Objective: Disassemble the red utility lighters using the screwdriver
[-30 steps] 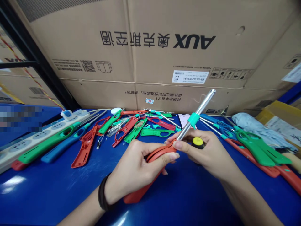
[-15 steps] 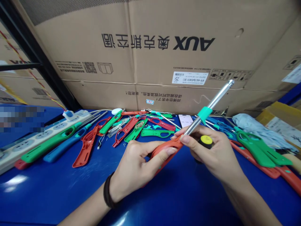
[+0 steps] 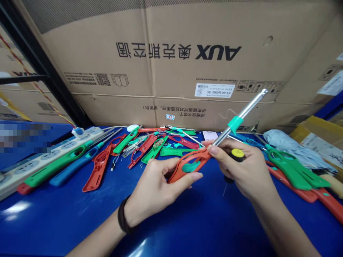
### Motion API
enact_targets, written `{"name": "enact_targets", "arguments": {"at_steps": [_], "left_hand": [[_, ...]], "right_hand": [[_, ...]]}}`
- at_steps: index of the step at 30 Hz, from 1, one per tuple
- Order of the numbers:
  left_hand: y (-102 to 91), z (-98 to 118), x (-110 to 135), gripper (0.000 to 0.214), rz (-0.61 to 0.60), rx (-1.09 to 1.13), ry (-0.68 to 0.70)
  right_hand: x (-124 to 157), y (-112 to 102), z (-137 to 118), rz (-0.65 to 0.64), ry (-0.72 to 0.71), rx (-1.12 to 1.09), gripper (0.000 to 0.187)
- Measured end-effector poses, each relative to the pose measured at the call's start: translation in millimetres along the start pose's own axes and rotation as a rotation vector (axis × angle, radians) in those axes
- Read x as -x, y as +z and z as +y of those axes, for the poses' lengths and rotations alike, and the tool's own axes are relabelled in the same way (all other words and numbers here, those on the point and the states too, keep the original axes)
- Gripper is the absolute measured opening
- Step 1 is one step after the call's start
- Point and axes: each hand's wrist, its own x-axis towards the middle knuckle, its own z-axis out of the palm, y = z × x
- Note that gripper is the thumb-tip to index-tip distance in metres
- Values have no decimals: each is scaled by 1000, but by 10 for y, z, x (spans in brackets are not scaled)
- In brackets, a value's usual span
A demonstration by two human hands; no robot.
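Blue table (image 3: pixel 53 221) below a cardboard carton (image 3: pixel 171 71) holds, at far left, a power strip (image 3: pixel 34 167), then scattered red, green and blue lighter shells (image 3: pixel 99 167). Left hand (image 3: pixel 158 189) grips a red shell (image 3: pixel 184 167) above the table. Right hand (image 3: pixel 241 167) closes around a screwdriver (image 3: pixel 235 125), its fingertips (image 3: pixel 213 150) touching the shell. Green shells (image 3: pixel 289 167) lie further right.

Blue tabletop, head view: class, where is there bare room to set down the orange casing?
Bare blue tabletop lies front left, between the white power strip and left hand, and front right, past the right hand. Crowded: back middle, where red, green and blue plastic casings heap against the cardboard box.
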Motion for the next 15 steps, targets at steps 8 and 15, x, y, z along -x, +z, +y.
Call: {"name": "enact_targets", "arguments": {"at_steps": [8,15], "left_hand": [[16,-15,12,30,0,-19,10],[34,-10,30,22,153,-165,254]], "right_hand": [[-27,-37,40,-55,32,-36,28],[41,16,21,-94,-33,-26,17]]}}
